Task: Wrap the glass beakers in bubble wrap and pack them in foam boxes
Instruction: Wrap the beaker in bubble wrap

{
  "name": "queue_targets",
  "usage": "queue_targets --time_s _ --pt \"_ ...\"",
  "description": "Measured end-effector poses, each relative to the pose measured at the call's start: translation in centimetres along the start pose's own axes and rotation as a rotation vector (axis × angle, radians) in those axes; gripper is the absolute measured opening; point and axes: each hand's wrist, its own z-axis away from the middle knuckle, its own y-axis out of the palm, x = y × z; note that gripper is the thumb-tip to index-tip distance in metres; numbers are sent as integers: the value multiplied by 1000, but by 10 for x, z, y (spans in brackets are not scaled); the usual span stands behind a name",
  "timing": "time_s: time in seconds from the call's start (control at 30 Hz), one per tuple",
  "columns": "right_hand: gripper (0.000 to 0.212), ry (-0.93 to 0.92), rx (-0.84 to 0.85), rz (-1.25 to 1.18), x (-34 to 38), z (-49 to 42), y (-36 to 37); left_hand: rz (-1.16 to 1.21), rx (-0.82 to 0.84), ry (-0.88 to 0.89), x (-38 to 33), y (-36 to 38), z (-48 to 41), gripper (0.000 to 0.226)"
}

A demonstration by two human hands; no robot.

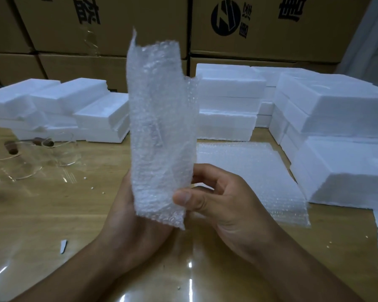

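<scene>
A tall roll of bubble wrap (pixel 162 118) stands upright in front of me, wound around something I can only faintly make out inside. My left hand (pixel 127 212) holds its lower end from behind and below. My right hand (pixel 212 197) pinches the wrap's right edge between thumb and fingers. Clear glass beakers (pixel 59 149) lie on the wooden table (pixel 52 210) at the left. A stack of flat bubble wrap sheets (pixel 255 171) lies to the right of my hands.
White foam boxes are stacked at the back left (pixel 96 114), back centre (pixel 227 105) and right (pixel 340 149). Cardboard cartons (pixel 271 29) form a wall behind. Brown stoppers (pixel 11 147) lie among the beakers. A transparent film (pixel 74 269) covers the near table.
</scene>
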Motion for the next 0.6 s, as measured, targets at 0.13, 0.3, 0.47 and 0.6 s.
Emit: queue_targets --time_s 0.13,0.3,0.47,0.6 --pt "45 -3 -138 143 6 0 -6 -31 -115 37 -1 1 -3 57" --pt "39 -65 -300 428 1 3 1 -293 -57 138 10 9 7 47" --pt "38 -125 -403 675 -8 2 10 -527 -207 185 14 15 13 65" --pt "36 -209 -406 811 -11 4 21 -578 -137 166 12 19 11 62"
